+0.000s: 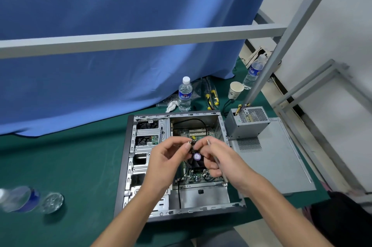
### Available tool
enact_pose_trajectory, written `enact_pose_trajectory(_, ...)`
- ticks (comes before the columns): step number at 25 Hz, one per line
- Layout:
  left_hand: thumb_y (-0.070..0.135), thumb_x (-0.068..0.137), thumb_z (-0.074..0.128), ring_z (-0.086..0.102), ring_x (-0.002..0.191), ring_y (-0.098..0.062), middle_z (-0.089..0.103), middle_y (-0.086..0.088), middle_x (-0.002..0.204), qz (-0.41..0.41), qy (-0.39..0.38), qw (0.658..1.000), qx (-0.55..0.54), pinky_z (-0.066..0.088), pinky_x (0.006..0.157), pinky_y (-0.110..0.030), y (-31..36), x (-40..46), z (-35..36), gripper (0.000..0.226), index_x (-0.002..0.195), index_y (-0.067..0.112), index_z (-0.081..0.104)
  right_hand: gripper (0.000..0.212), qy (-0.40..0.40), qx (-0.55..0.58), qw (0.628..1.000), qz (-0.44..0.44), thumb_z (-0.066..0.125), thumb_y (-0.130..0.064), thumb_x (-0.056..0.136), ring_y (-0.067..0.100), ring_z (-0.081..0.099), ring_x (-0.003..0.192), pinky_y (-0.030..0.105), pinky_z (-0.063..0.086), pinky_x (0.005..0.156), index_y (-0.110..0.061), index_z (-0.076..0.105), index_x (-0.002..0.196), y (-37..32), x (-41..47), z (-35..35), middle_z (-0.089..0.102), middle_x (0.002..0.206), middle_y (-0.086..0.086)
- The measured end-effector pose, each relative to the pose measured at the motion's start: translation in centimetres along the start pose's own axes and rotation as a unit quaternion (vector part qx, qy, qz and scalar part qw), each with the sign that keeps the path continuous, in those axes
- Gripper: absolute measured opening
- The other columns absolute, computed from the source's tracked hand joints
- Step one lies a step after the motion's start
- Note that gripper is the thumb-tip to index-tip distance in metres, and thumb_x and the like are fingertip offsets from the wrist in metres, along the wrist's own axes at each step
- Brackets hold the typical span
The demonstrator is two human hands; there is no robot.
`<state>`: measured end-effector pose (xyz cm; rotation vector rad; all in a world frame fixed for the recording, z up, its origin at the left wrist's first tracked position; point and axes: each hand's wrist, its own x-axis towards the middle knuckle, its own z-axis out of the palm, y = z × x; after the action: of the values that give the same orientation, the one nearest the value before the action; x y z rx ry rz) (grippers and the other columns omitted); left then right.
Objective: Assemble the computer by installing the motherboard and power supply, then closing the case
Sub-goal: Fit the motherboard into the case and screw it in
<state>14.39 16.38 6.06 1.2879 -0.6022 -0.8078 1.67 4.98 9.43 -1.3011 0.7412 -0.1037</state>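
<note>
With the left hand (171, 156) pinching a small screw (189, 142) and the right hand (215, 158) gripping a screwdriver (216, 159), tip just beside it, I'd seat them squarely before lowering to the motherboard (196, 136) in the case (124, 158) beneath; the power supply (246, 122) waits outside, beyond the right hand.

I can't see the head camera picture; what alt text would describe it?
Two hands meet above an open computer case on a green table: the left hand pinches a small screw, the right hand grips a screwdriver. A power supply sits outside, on the side panel.
</note>
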Motion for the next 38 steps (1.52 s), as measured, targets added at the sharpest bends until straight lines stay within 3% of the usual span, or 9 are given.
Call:
enact_pose_trajectory(4,0.010,0.082,0.070,0.068,0.077,-0.013,0.073,-0.003,0.085,-0.004,-0.001,1.000,-0.024,0.054,0.070,-0.020,0.0,0.1,-0.4,0.017,0.090,0.022,0.078,0.030,-0.015,-0.039,0.998,-0.038,0.049,-0.010,0.101,0.007,0.045,0.062,0.023,0.040,0.056,-0.024,0.066,0.122,0.2,-1.3,-0.3,0.050,0.072,-0.005)
enact_pose_trajectory(6,0.014,0.080,0.071,0.068,0.078,-0.012,0.073,-0.003,0.085,-0.001,-0.012,1.000,-0.021,0.054,0.071,-0.020,0.0,0.2,-0.5,0.015,0.090,0.023,0.077,0.031,0.021,-0.003,0.998,-0.057,0.058,-0.006,0.096,0.007,0.053,0.065,0.021,0.044,0.054,-0.027,0.072,0.114,0.0,-1.8,-0.5,0.062,0.080,-0.002)
enact_pose_trajectory(9,0.017,0.080,0.072,0.068,0.079,-0.012,0.074,-0.002,0.085,0.004,-0.025,1.000,-0.010,0.055,0.073,-0.023,0.0,0.3,-0.5,0.015,0.091,0.025,0.077,0.023,0.062,0.023,0.995,-0.074,0.063,-0.009,0.094,0.006,0.051,0.057,0.017,0.035,0.042,-0.026,0.077,0.102,-0.4,-2.4,-0.6,0.070,0.080,0.003)
enact_pose_trajectory(20,0.011,0.076,0.074,0.069,0.082,-0.018,0.072,-0.005,0.087,0.025,-0.056,0.998,0.025,0.054,0.075,-0.025,0.4,0.3,-1.0,0.017,0.088,0.022,0.080,0.017,0.055,-0.067,0.993,-0.080,0.068,-0.017,0.092,0.007,0.051,0.055,0.018,0.035,0.043,-0.031,0.077,0.098,-0.6,-2.3,-0.2,0.072,0.073,0.001)
enact_pose_trajectory(26,0.012,0.076,0.073,0.063,0.065,-0.005,0.070,0.005,0.081,0.038,-0.065,0.995,0.064,0.046,0.051,-0.008,1.3,-0.1,-1.6,0.013,0.087,0.015,0.078,0.016,0.032,-0.042,0.998,-0.036,0.067,-0.014,0.092,0.007,0.050,0.055,0.015,0.034,0.042,-0.024,0.078,0.098,-0.8,-2.0,0.0,0.074,0.083,0.008)
enact_pose_trajectory(31,0.011,0.077,0.074,0.067,0.081,-0.014,0.071,0.000,0.086,0.027,-0.076,0.993,0.083,0.054,0.074,-0.025,0.9,0.2,-1.6,0.015,0.086,0.022,0.080,0.015,-0.004,0.136,0.989,0.056,0.064,-0.004,0.091,0.008,0.048,0.054,0.013,0.030,0.036,-0.006,0.077,0.098,0.3,-1.6,-0.5,0.068,0.082,0.014)
enact_pose_trajectory(33,0.009,0.081,0.075,0.066,0.084,-0.014,0.070,0.006,0.086,0.077,-0.102,0.973,0.191,0.054,0.076,-0.029,1.1,0.3,-2.0,0.018,0.087,0.026,0.079,0.014,-0.004,0.107,0.993,0.055,0.067,-0.006,0.090,0.008,0.049,0.055,0.014,0.032,0.038,-0.010,0.078,0.097,0.3,-1.7,-0.7,0.070,0.081,0.013)
enact_pose_trajectory(36,0.007,0.085,0.075,0.064,0.081,-0.007,0.066,0.011,0.086,0.201,-0.166,0.890,0.374,0.054,0.072,-0.027,1.4,1.0,-2.6,0.017,0.092,0.021,0.079,0.016,0.044,-0.121,0.992,-0.015,0.074,-0.014,0.087,0.009,0.052,0.059,0.022,0.045,0.051,-0.029,0.079,0.092,0.4,-1.8,-0.8,0.071,0.073,0.000)
enact_pose_trajectory(38,0.013,0.085,0.075,0.064,0.080,-0.005,0.066,0.013,0.086,0.212,-0.170,0.886,0.376,0.053,0.071,-0.024,1.6,1.2,-2.5,0.011,0.091,0.021,0.078,0.020,0.075,-0.170,0.980,-0.071,0.077,-0.015,0.084,0.010,0.055,0.061,0.024,0.051,0.060,-0.034,0.077,0.091,0.4,-1.7,-0.9,0.071,0.072,-0.002)
